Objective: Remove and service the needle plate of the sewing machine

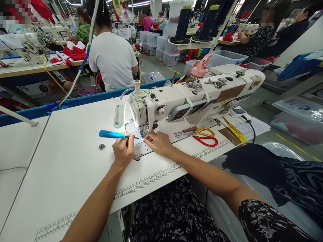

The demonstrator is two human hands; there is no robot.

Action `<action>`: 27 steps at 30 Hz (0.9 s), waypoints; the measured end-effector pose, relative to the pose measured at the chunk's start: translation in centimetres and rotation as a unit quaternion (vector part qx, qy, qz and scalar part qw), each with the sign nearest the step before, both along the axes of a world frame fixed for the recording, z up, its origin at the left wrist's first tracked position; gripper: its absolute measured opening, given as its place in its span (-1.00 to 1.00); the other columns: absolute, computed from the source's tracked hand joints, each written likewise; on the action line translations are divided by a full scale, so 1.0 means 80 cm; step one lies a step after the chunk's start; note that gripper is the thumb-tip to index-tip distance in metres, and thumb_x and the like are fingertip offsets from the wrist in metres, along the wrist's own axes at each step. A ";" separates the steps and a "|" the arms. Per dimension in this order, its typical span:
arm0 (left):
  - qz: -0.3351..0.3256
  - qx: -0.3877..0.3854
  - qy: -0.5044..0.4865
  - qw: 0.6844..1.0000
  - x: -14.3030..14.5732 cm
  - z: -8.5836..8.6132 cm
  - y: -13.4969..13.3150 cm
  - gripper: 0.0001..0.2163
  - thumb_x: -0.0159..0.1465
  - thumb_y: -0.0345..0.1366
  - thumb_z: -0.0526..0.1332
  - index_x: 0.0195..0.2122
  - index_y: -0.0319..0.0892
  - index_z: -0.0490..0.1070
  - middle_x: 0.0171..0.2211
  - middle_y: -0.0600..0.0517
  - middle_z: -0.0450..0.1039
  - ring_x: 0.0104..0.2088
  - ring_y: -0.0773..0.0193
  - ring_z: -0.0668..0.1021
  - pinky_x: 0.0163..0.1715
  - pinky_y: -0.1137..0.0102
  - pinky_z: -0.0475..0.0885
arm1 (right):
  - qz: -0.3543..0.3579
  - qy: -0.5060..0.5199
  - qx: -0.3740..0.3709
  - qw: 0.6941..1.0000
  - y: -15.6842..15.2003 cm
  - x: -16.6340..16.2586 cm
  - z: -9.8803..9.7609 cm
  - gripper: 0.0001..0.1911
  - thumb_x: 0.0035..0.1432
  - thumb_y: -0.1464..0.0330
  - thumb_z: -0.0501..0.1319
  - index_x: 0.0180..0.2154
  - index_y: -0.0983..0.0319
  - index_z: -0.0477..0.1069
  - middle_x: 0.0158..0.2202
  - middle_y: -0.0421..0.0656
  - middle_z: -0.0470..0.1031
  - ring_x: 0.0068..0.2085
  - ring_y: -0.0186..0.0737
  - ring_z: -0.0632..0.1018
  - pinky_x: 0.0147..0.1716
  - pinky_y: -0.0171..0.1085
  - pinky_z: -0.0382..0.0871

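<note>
One long white table carries everything here, and the sewing machine on it looks heavy and rigid, a thing to brace against rather than lift. The right hand is at the machine's needle end, fingers bent close together (whether they pinch anything, I cannot tell). The left hand grips the blue screwdriver near the front of its handle, the thin dark shaft pointing toward the needle. It should be light and stiff, its smooth handle perhaps a little slippery, so the handle is the place to hold. Smallest, the metal part lies left of that hand, probably hard and best pinched by its rim.
</note>
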State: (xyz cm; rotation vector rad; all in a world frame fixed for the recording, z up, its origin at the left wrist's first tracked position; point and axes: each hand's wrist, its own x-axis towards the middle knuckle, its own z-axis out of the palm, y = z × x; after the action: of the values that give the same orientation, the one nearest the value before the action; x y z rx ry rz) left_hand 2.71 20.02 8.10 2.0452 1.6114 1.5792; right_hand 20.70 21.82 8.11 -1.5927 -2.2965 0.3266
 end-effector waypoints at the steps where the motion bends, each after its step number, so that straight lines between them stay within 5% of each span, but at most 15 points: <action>1: -0.001 0.000 0.000 1.000 0.000 0.000 0.000 -0.71 0.39 -0.20 0.08 -0.42 -0.17 0.45 -0.46 0.01 0.49 -0.54 0.36 0.45 -0.45 0.40 0.36 | -0.006 -0.007 -0.001 1.000 0.000 0.000 0.000 -0.74 0.36 0.19 0.13 -0.09 0.16 0.52 -0.18 -0.16 0.60 -0.22 -0.26 0.54 -0.36 -0.34 0.21; 7: 0.003 0.001 -0.002 1.000 0.000 0.000 -0.001 -0.72 0.38 -0.20 0.08 -0.42 -0.17 0.45 -0.45 0.01 0.49 -0.54 0.36 0.45 -0.43 0.40 0.38 | 0.022 -0.071 0.077 0.994 -0.004 -0.003 -0.006 -0.62 0.44 0.32 -0.07 -0.12 0.25 0.52 -0.10 -0.03 0.57 -0.15 -0.21 0.52 -0.39 -0.29 0.17; 17: 0.008 -0.015 -0.033 0.999 0.000 0.000 0.002 -0.74 0.36 -0.19 0.10 -0.41 -0.17 0.44 -0.42 -0.01 0.52 -0.53 0.36 0.48 -0.43 0.40 0.39 | 0.038 -0.047 0.067 0.996 0.000 0.002 -0.008 -0.70 0.44 0.26 0.00 -0.09 0.27 0.43 -0.18 -0.07 0.55 -0.22 -0.23 0.51 -0.42 -0.32 0.12; 23: 0.034 -0.092 -0.245 0.965 -0.024 0.046 -0.017 -0.71 0.37 -0.12 0.08 -0.39 -0.16 0.42 -0.62 0.10 0.38 -0.55 0.34 0.47 -0.51 0.43 0.38 | 0.153 -0.015 0.104 0.983 -0.021 -0.003 -0.005 -0.71 0.44 0.31 -0.02 -0.21 0.29 0.41 -0.26 -0.10 0.53 -0.26 -0.31 0.49 -0.40 -0.32 0.15; 27: 0.066 -0.046 -0.292 0.953 -0.072 0.077 -0.063 -0.76 0.32 -0.18 0.16 -0.46 -0.17 0.36 -0.62 0.12 0.33 -0.59 0.37 0.41 -0.59 0.44 0.32 | 0.253 -0.034 0.077 0.964 -0.040 -0.053 0.008 -0.77 0.42 0.28 0.04 -0.19 0.28 0.38 -0.24 -0.11 0.52 -0.28 -0.31 0.49 -0.41 -0.33 0.18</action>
State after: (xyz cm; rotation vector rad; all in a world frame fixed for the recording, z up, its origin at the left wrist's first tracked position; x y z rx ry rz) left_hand -3.03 15.01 14.28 1.2617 1.5611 1.8716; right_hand 16.47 18.65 8.77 -0.9402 -2.6865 0.2043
